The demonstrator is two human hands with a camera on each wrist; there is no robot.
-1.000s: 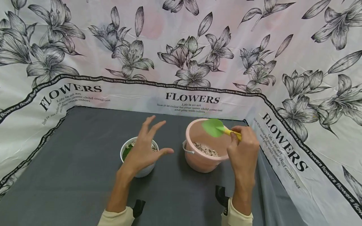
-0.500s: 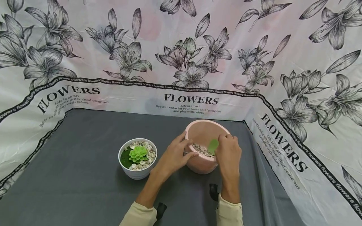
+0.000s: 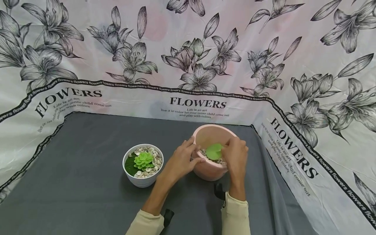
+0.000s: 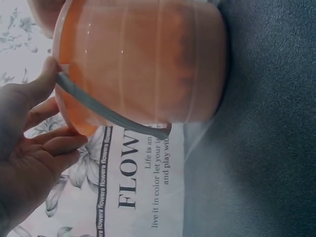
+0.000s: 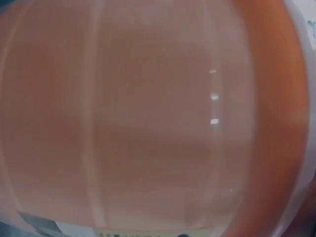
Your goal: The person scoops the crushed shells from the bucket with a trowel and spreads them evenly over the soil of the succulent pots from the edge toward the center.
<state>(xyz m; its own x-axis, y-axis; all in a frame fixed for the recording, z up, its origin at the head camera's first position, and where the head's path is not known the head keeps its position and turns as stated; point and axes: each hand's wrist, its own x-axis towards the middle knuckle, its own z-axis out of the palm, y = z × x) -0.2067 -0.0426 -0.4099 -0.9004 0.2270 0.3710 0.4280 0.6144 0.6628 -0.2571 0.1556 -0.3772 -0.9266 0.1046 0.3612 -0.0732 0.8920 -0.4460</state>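
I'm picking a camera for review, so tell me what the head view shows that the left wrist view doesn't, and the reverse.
Only head: the white pot, its green succulent, and the green scoop.
Only left wrist: a long stretch of the grey handle.
Both: the pink bucket, the left hand at its rim, the flowered cloth and the grey tabletop.

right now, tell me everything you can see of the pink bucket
The pink bucket looks like slightly see-through plastic, ringed with faint ribs, its grey handle hanging down the side. It stands upright on the grey cloth with pale chips inside. The left hand holds its rim; the right hand holds a green scoop inside; whether these touch it is unclear.
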